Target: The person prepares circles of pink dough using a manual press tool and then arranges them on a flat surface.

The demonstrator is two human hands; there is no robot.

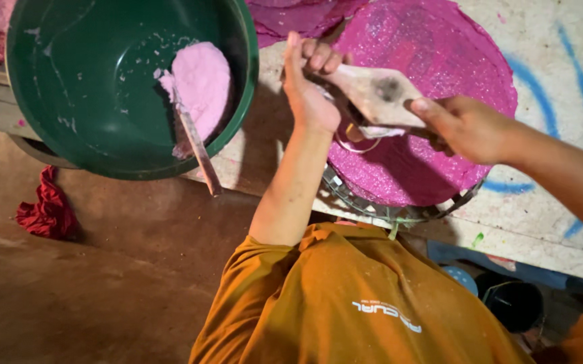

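Both hands grasp a flat, pale, dough-smeared scraper (379, 98): left hand (308, 84) at its nine o'clock end, right hand (463, 128) at three. Beneath lies a grainy magenta disc (440, 61), apparently on a woven tray. At ten o'clock, a glossy green bowl (69, 81) holds pink dough (200, 84).

Glossy plastic basin (89, 101), grainy magenta disc (440, 81)

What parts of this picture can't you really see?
Head view:
- Left hand: its palm is turned away, and its fingertips curl behind the pale flat tool.
- Right hand: its fingers are tucked under that tool.
- Green bowl: its top is cut off by the edge.
- Pink disc: its middle is covered by the hands.
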